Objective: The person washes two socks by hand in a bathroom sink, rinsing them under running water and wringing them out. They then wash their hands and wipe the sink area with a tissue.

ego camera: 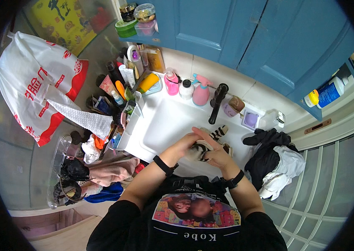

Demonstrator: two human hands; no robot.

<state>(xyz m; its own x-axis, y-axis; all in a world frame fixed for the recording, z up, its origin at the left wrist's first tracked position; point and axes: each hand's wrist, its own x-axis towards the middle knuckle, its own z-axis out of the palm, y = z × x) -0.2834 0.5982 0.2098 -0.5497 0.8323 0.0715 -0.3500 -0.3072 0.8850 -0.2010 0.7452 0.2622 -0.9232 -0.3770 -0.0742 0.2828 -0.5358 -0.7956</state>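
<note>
Over the near right part of a white washbasin (161, 125), both my hands are around a black-and-white striped cloth item (199, 152). My left hand (187, 145) presses on its left side. On the other side, my right hand (219, 154) touches it, with some fingers stretched out and pointing up and left. Another black-and-white striped piece of cloth (219, 133) lies in the basin just beyond my hands; whether the two are joined I cannot tell. The black faucet (217, 105) stands above it at the back rim.
A pink spray bottle (201, 94), a pink pump bottle (172, 83) and a purple soap dish (251, 120) line the back rim. Dark and white clothes (274, 163) are heaped at the right. Toiletries crowd the left, beside a white plastic bag (38, 81). A blue cabinet (208, 28) hangs above.
</note>
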